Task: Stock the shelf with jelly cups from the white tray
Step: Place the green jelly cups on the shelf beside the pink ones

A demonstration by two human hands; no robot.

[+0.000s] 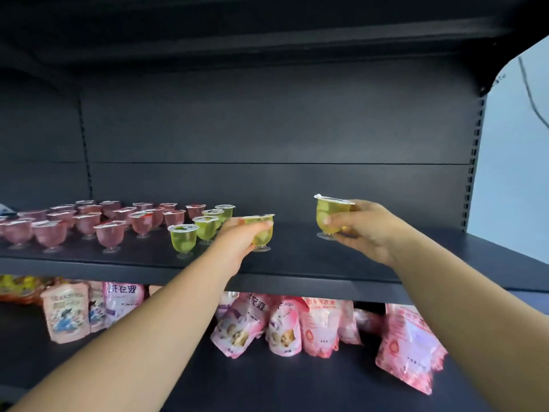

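My left hand (237, 242) grips a green jelly cup (263, 231) whose foot touches the dark shelf board (297, 257), right of a short diagonal row of green jelly cups (205, 227). My right hand (365, 230) holds another yellow-green jelly cup (328, 214) slightly tilted, its foot at or just above the shelf further right. Several pink jelly cups (86, 223) stand in rows on the left part of the shelf. The white tray is out of view.
The shelf's right half beyond my right hand is bare board up to the upright post (472, 173). An upper shelf (267, 40) hangs overhead. Below, pink pouches (315, 325) and other packets (68, 313) fill the lower shelf.
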